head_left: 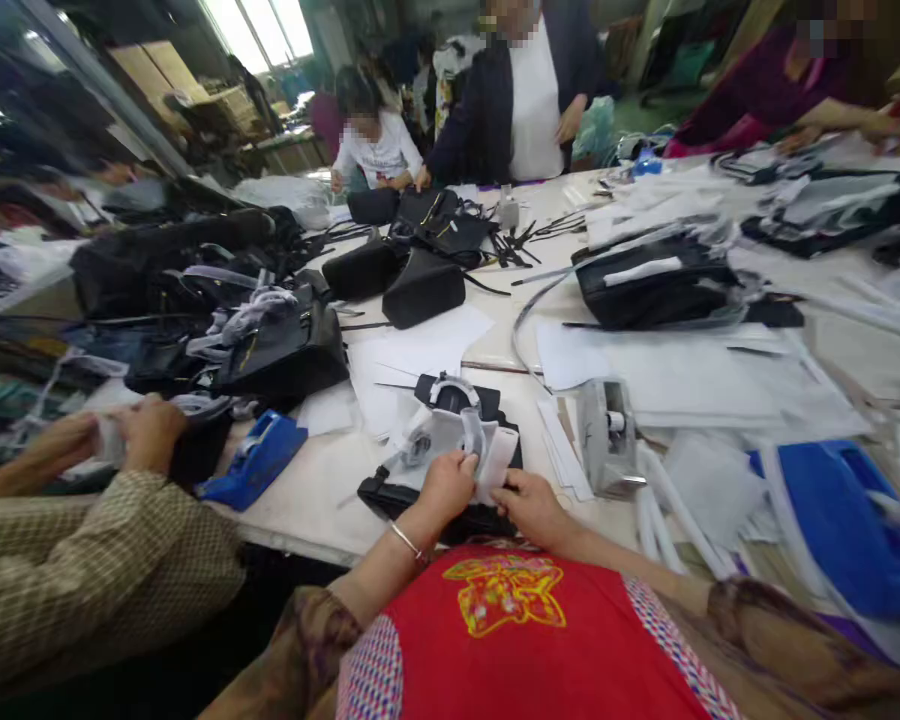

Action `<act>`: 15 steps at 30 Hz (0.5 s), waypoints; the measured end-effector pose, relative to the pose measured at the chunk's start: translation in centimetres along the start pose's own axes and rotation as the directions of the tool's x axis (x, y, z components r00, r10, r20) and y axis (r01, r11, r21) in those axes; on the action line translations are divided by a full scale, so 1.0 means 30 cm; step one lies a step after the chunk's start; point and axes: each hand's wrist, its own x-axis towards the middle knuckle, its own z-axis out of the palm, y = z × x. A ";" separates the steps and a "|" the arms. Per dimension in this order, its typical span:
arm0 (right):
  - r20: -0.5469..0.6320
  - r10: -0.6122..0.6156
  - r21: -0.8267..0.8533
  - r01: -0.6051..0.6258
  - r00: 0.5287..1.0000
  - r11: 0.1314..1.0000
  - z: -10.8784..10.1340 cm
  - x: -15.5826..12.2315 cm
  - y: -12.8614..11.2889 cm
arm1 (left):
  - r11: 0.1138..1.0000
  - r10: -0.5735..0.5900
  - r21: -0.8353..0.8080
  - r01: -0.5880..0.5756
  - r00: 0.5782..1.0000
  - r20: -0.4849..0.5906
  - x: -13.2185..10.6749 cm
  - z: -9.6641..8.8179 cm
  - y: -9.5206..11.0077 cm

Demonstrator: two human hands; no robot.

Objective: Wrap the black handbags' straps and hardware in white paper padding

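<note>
Close in front of my body, a black bag (381, 494) lies on the table with its handle (456, 392) partly covered in white wrapping. My left hand (448, 486) is closed at the lower left end of a white wrapping strip (499, 456), its fingers pinched together. From the other side, my right hand (531, 508) pinches the strip's lower edge with thumb and fingers. Much of the bag is hidden under the wrapping and my hands. To the right of the bag stands a grey tape dispenser (606, 440).
Left of me are a blue tape dispenser (259, 455) and a co-worker's hands (146, 430). Black bags (424, 290) lie farther back, with another black bag (652, 285) at right. White paper sheets (690, 380) and a larger blue dispenser (840, 520) occupy the right side. Several people stand across the table.
</note>
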 end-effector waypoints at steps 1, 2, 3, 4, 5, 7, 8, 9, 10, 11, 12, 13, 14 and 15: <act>0.002 0.019 0.015 -0.019 1.000 1.000 0.005 0.005 -0.013 | 1.000 0.001 0.004 -0.001 1.000 0.006 -0.002 -0.003 -0.001; 0.004 0.039 0.033 -0.039 0.999 0.999 0.009 0.011 -0.024 | 1.000 0.004 0.006 -0.004 1.000 0.016 -0.005 -0.006 -0.002; 0.008 0.059 0.056 -0.059 0.998 0.997 0.014 0.017 -0.032 | 1.000 0.009 0.004 -0.009 1.000 0.027 -0.008 -0.009 -0.003; 0.012 0.079 0.083 -0.080 0.997 0.993 0.018 0.024 -0.036 | 1.000 0.015 0.000 -0.015 0.999 0.042 -0.011 -0.012 -0.005; 0.019 0.107 0.114 -0.108 0.994 0.988 0.022 0.032 -0.036 | 1.000 0.024 -0.008 -0.024 0.998 0.063 -0.014 -0.015 -0.008; 0.038 0.147 0.188 -0.152 0.988 0.970 0.031 0.048 -0.024 | 0.999 0.046 -0.033 -0.043 0.994 0.103 -0.021 -0.021 -0.015; 0.043 0.159 0.228 -0.164 0.986 0.960 0.036 0.055 -0.014 | 0.997 0.058 -0.047 -0.053 0.991 0.117 -0.026 -0.023 -0.019; 0.043 0.166 0.268 -0.171 0.985 0.948 0.040 0.061 -0.003 | 0.996 0.070 -0.063 -0.062 0.990 0.126 -0.030 -0.025 -0.022; 0.041 0.169 0.305 -0.173 0.985 0.937 0.045 0.064 0.009 | 0.994 0.076 -0.085 -0.066 0.989 0.129 -0.036 -0.026 -0.024; 0.038 0.169 0.335 -0.172 0.985 0.926 0.049 0.067 0.019 | 0.991 0.072 -0.117 -0.057 0.989 0.129 -0.042 -0.026 -0.025; 0.033 0.171 0.360 -0.171 0.985 0.917 0.052 0.067 0.028 | 0.986 0.060 -0.164 -0.038 0.990 0.128 -0.048 -0.025 -0.024; 0.028 0.173 0.378 -0.171 0.984 0.910 0.055 0.066 0.033 | 0.975 0.041 -0.220 -0.012 0.991 0.130 -0.054 -0.024 -0.021; 0.027 0.177 0.387 -0.174 0.984 0.905 0.056 0.065 0.037 | 0.960 0.018 -0.279 0.020 0.991 0.132 -0.060 -0.021 -0.016; 0.028 0.183 0.391 -0.179 0.983 0.903 0.055 0.063 0.037 | 0.943 -0.002 -0.329 0.047 0.991 0.135 -0.065 -0.017 -0.010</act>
